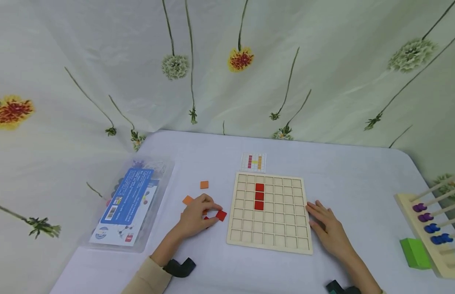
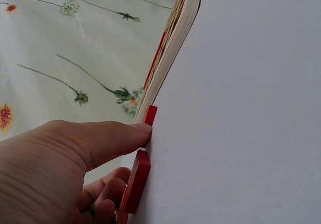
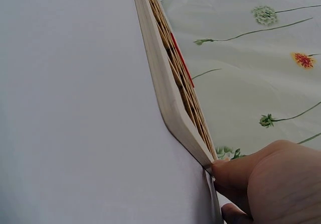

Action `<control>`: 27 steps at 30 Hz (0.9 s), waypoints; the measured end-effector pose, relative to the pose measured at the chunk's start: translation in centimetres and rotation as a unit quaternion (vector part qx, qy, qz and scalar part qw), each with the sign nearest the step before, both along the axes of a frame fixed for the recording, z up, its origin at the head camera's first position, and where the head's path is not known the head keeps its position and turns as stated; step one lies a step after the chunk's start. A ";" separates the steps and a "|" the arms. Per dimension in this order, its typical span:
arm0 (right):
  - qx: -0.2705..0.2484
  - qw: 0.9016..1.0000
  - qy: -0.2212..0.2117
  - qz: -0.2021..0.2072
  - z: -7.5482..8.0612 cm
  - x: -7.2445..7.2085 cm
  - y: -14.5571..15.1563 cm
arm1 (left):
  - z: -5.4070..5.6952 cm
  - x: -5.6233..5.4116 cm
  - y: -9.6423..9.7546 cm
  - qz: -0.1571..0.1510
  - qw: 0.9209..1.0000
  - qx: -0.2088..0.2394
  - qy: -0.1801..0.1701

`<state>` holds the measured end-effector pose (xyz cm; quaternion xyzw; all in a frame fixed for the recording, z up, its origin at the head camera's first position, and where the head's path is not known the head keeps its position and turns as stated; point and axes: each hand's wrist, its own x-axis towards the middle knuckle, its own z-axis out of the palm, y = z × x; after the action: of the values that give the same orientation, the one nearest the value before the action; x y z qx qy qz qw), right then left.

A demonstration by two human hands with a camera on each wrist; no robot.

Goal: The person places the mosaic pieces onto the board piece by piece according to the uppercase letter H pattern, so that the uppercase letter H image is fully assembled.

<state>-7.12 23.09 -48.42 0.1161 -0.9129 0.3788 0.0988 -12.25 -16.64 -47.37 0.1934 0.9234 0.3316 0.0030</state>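
My left hand (image 1: pixel 196 216) pinches a red square tile (image 1: pixel 221 215) between thumb and index finger, just left of the wooden grid board (image 1: pixel 269 241). In the left wrist view the thumb lies against that red tile (image 2: pixel 150 114), and a second red tile (image 2: pixel 138 181) sits nearer the curled fingers. Three red tiles (image 1: pixel 259 196) form a vertical line in the board's upper part. With fairly straight fingers, my right hand (image 1: pixel 329 228) touches the board's right edge. In the right wrist view its thumb (image 3: pixel 233 171) meets the board's corner (image 3: pixel 203 156).
Orange tiles (image 1: pixel 204 185) lie left of the board, some partly behind the left hand. A small pattern card (image 1: pixel 253 162) is just beyond the board. A clear plastic case (image 1: pixel 139 245) lies at left. At right stand a bead abacus (image 1: pixel 418 228) and a green block (image 1: pixel 415 254).
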 end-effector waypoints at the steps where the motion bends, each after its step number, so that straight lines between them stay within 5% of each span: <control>1: 0.001 1.000 0.002 0.000 0.0 0.0 0.0 | 0.0 0.0 0.0 0.001 1.000 -0.001 0.002; 10: -0.007 1.000 -0.001 0.004 0.2 0.0 0.1 | 0.4 0.2 0.3 0.011 1.000 0.011 0.021; 20: -0.015 1.000 -0.002 0.009 0.2 0.2 0.1 | 0.4 0.2 0.3 0.048 0.995 0.083 -0.015; 24: -0.012 1.000 0.000 0.009 0.2 0.1 0.1 | 1.2 0.1 0.7 0.071 0.990 0.114 -0.036; 27: -0.010 1.000 0.000 0.008 0.1 0.0 0.2 | 2.2 0.1 1.2 0.072 0.990 0.116 -0.021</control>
<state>-7.10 23.24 -48.37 0.1223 -0.9081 0.3886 0.0972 -12.12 -15.41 -45.20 0.1186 0.8899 0.4399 -0.0242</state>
